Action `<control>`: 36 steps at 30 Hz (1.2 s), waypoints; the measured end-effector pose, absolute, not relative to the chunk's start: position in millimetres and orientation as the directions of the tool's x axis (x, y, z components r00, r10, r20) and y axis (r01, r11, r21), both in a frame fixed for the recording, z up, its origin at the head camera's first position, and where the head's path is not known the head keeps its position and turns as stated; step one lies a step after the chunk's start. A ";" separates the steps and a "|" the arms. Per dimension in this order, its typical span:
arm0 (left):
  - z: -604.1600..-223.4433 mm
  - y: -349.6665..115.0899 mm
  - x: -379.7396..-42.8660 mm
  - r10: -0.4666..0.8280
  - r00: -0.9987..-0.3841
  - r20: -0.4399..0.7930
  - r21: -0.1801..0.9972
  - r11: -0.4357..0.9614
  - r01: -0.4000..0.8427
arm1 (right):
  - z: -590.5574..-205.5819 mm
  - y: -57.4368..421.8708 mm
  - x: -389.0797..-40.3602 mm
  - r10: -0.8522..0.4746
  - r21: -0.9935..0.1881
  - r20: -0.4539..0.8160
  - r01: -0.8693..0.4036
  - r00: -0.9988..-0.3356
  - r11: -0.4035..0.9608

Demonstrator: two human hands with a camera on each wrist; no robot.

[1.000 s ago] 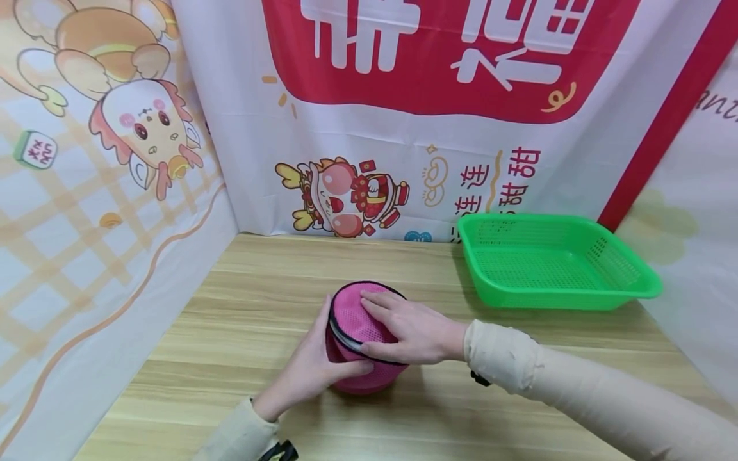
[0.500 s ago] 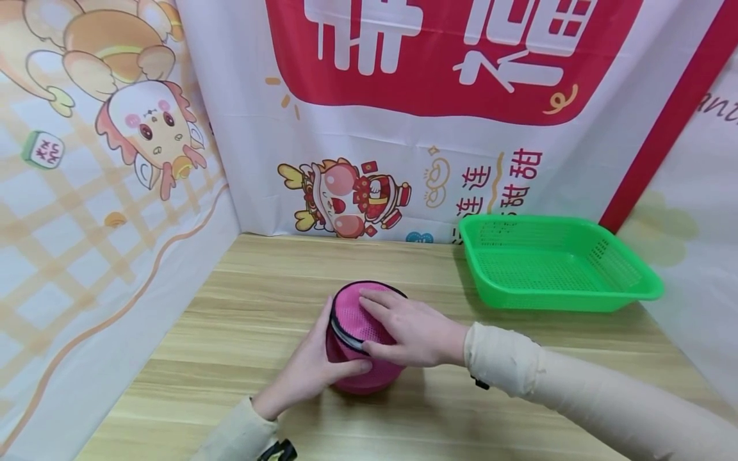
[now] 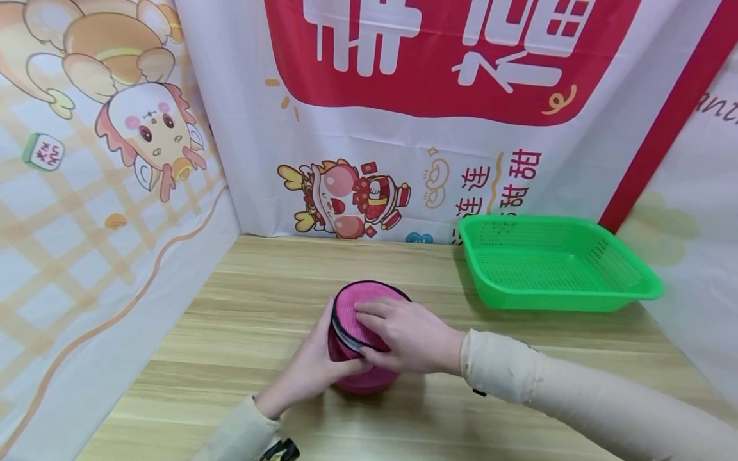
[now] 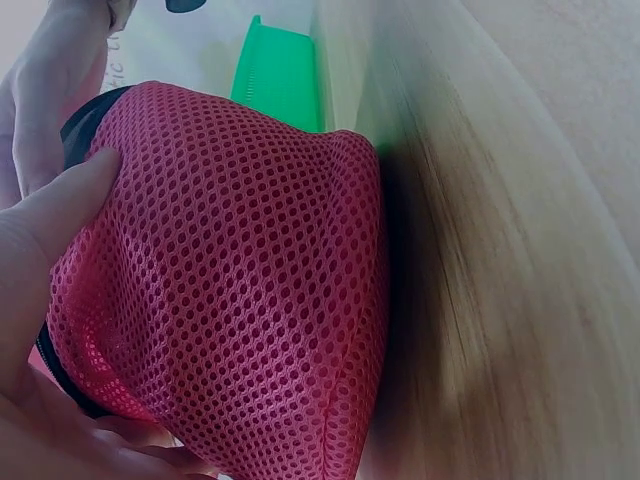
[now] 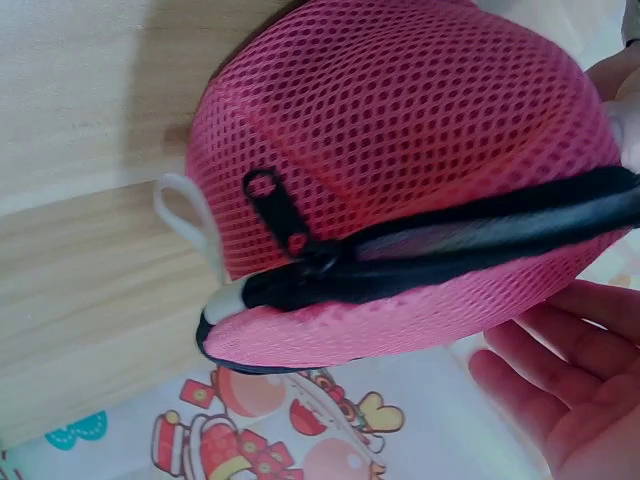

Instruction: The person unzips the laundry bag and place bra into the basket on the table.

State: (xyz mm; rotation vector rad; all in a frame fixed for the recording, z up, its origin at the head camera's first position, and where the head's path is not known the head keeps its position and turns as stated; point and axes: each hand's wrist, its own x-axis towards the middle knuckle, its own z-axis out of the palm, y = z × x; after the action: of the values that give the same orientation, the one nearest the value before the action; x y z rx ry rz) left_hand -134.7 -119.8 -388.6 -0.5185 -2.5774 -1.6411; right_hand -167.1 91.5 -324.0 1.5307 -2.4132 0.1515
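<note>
A round pink mesh zip bag (image 3: 354, 307) with black trim stands on the wooden table. Its zip is partly undone, with a pale strip showing in the gap. My left hand (image 3: 305, 368) grips the bag's left side, thumb across the front; its far fingers are hidden in the head view. My right hand (image 3: 409, 336) rests over the lid, fingers bent and loose, thumb at the zipped rim. A black zip pull (image 5: 275, 212) lies against the mesh side in the right wrist view, near a white loop (image 5: 188, 215).
A green plastic basket (image 3: 553, 294) stands at the back right of the wooden table (image 3: 265, 282). Printed cloths hang behind and along both sides, with the back cloth (image 3: 254, 179) meeting the table's far edge.
My right hand's fingers have drawn back and bent more on the lid, and its thumb has shifted slightly along the rim. My left hand keeps its hold; the bag barely moves.
</note>
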 end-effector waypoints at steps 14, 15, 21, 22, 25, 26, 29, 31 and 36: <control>-388.8 -116.8 -137.2 0.254 -0.942 0.219 0.869 0.387 0.307 | -324.9 89.0 -160.3 -0.861 0.154 0.426 -0.915 -0.279 0.373; -389.0 -116.7 -137.3 0.251 -0.943 0.219 0.870 0.388 0.305 | -324.9 89.0 -159.9 -0.858 0.153 0.431 -0.914 -0.280 0.376; -390.7 -116.1 -138.0 0.245 -0.947 0.208 0.875 0.386 0.292 | -324.8 89.1 -158.3 -0.832 0.107 0.452 -0.906 -0.322 0.409; -390.9 -115.9 -138.1 0.245 -0.947 0.206 0.877 0.384 0.290 | -324.8 89.2 -158.1 -0.825 0.097 0.455 -0.903 -0.334 0.418; -391.4 -115.0 -138.4 0.250 -0.945 0.209 0.882 0.369 0.293 | -323.7 89.8 -156.3 -0.803 0.057 0.461 -0.891 -0.377 0.451; -391.3 -114.6 -138.3 0.253 -0.943 0.214 0.883 0.363 0.298 | -323.3 90.3 -155.5 -0.796 0.050 0.462 -0.885 -0.391 0.463; -390.3 -113.5 -138.1 0.273 -0.934 0.230 0.887 0.336 0.317 | -322.3 92.0 -153.4 -0.775 0.028 0.475 -0.873 -0.417 0.487; -389.3 -112.9 -138.1 0.288 -0.928 0.238 0.891 0.316 0.327 | -322.2 93.7 -152.7 -0.762 0.027 0.493 -0.868 -0.420 0.495; -388.9 -112.3 -138.7 0.308 -0.920 0.243 0.897 0.289 0.334 | -321.5 97.3 -152.4 -0.736 0.031 0.533 -0.860 -0.417 0.510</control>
State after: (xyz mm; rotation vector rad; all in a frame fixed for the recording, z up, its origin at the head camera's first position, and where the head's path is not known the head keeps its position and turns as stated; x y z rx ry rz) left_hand -138.7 -112.3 -388.9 -0.6231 -2.5031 -1.7521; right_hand -152.4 97.3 -321.5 1.3055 -2.2688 0.3389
